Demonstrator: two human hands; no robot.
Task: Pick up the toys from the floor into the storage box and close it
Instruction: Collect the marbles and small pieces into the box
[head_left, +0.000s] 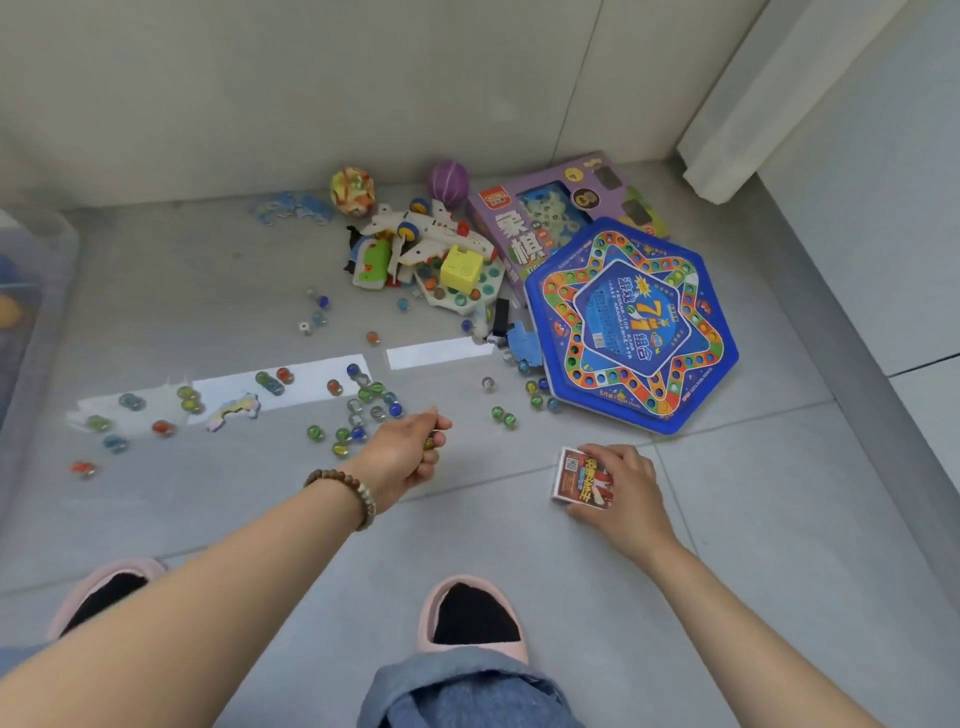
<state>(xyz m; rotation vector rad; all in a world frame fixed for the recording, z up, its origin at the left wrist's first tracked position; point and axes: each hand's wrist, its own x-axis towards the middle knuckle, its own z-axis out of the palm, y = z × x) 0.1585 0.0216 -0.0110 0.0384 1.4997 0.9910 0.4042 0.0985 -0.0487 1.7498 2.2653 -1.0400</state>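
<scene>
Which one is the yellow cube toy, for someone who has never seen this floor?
Start at the big blue hexagonal game board on the right. Left of it lies a heap of white plastic toys. The yellow cube sits on the heap's near side, the only plain yellow boxy piece, with small holes on its face.

Floor (727, 545): marbles (363, 400), game boards (631, 325), toys (415, 244).

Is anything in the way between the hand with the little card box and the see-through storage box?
The right hand grips the card box; the storage box sits far left. The left hand and its arm cross between them, above scattered marbles.
</scene>
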